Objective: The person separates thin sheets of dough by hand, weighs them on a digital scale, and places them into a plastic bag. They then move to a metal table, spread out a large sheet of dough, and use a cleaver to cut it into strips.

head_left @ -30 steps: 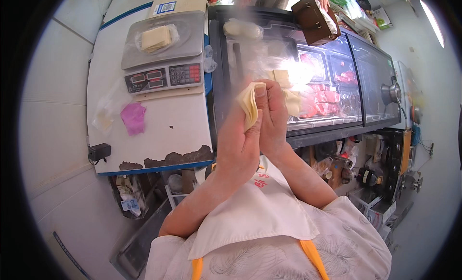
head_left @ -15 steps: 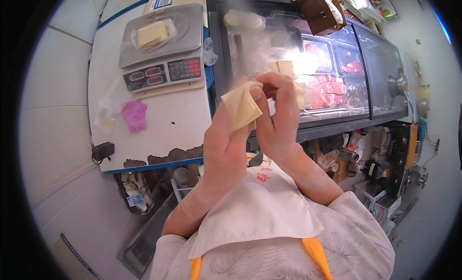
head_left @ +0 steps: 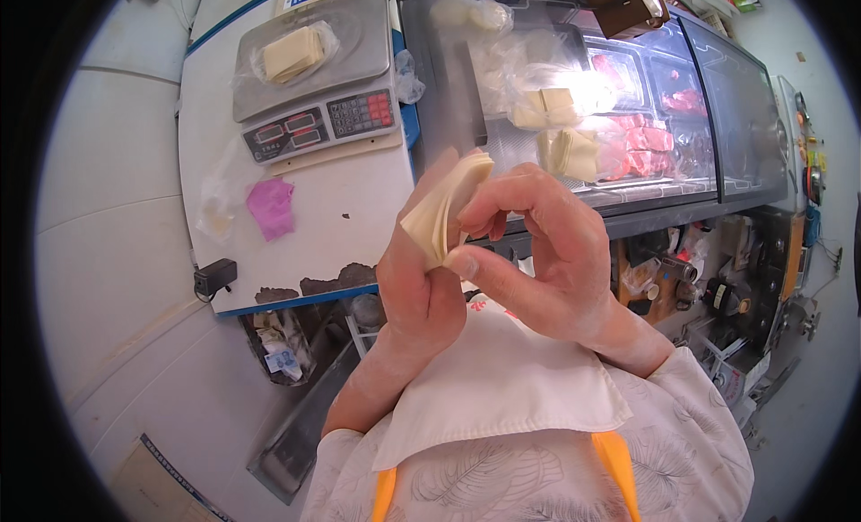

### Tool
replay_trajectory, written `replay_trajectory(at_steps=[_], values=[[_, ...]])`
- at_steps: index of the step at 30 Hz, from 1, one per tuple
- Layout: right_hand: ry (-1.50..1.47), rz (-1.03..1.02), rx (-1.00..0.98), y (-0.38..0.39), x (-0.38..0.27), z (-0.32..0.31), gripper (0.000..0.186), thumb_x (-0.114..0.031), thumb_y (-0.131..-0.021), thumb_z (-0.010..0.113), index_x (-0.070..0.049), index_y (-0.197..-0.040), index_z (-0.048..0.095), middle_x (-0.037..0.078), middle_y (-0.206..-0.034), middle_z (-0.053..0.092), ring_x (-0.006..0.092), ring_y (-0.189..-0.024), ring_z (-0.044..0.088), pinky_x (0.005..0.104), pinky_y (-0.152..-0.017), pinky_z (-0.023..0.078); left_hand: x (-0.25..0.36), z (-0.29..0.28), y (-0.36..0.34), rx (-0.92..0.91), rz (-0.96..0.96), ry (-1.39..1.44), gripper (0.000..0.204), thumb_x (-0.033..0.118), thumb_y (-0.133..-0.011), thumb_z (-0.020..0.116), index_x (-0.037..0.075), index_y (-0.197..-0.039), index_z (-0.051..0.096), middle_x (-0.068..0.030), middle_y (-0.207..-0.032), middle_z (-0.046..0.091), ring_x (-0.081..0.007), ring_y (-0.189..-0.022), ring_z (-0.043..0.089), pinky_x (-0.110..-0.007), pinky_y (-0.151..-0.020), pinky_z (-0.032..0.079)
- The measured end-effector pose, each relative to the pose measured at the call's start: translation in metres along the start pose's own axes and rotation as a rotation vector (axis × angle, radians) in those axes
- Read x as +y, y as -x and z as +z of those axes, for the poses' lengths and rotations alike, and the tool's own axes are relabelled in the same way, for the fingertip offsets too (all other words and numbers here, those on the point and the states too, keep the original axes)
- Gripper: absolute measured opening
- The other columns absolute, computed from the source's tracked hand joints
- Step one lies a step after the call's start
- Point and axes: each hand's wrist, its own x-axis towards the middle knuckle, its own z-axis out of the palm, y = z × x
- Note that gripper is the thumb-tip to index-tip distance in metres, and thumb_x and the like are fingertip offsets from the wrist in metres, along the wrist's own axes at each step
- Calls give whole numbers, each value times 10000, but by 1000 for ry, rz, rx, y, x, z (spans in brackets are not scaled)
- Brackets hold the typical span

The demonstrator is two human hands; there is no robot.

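My left hand (head_left: 417, 289) holds a fanned stack of thin, pale yellow square wrappers (head_left: 444, 208) upright in front of me. The fingers of my right hand (head_left: 547, 253) are curled against the stack's right side, with the thumb at its lower corner. Beyond my hands, more square wrappers (head_left: 574, 154) lie in the display case, beside plastic bags and pink meat (head_left: 644, 145). To the left, a bagged stack of wrappers (head_left: 291, 56) rests on the steel pan of a digital scale (head_left: 350, 69).
The white counter (head_left: 350, 226) with a worn front edge carries a crumpled pink plastic piece (head_left: 269, 208) and a black adapter (head_left: 213, 277). A brown container (head_left: 619, 11) stands at the case's back. Cluttered equipment (head_left: 717, 298) sits below right.
My right hand has shifted rightward and lower, its fingers now curled at the stack's side and corner. The stack is turned more upright. The person's hand at the back is no longer in view.
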Motion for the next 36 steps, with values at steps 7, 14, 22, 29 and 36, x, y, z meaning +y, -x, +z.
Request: replay_trajectory(at_steps=[7, 14, 22, 29, 36], values=[[-31, -3, -20, -5, 0, 3, 308, 31, -861, 854, 28, -1122, 689, 80, -1033, 689, 143, -897, 605, 291, -790, 486, 1, -4, -1, -21, -6, -8, 601, 211, -1147, 535, -69, -1625, 302, -272, -1558, 513, -364, -1423, 551, -482, -1164, 465], [-123, 20, -30, -10, 2, 6, 271, 69, -872, 827, 39, -1113, 707, 84, -1019, 703, 145, -897, 633, 294, -781, 501, 3, -8, -1, -8, -93, 149, 595, 189, -1146, 526, -55, -1636, 293, -269, -1575, 499, -366, -1429, 545, -471, -1154, 475], [-134, 38, -29, -16, 8, 9, 185, 28, -927, 783, 26, -1096, 706, 78, -990, 728, 128, -851, 670, 278, -759, 548, 2, -14, -3, -4, -95, 26, 528, 94, -1143, 483, -47, -1625, 319, -237, -1573, 505, -331, -1417, 557, -460, -1162, 473], [-335, 467, 8, -20, 11, 5, 149, -77, -1014, 723, 25, -1122, 707, 42, -1021, 739, 76, -881, 676, 256, -769, 560, 31, -16, -12, 65, -520, 580, 493, 151, -1144, 469, -42, -1591, 389, -171, -1565, 521, -253, -1438, 523, -411, -1225, 386], [75, 221, -12, -19, 12, 8, 187, -40, -995, 743, 34, -1157, 685, 76, -1052, 724, 124, -949, 701, 278, -858, 577, 30, -20, -10, 197, -561, 641, 510, 253, -1161, 483, -27, -1580, 405, -154, -1540, 546, -257, -1421, 541, -420, -1200, 423]])
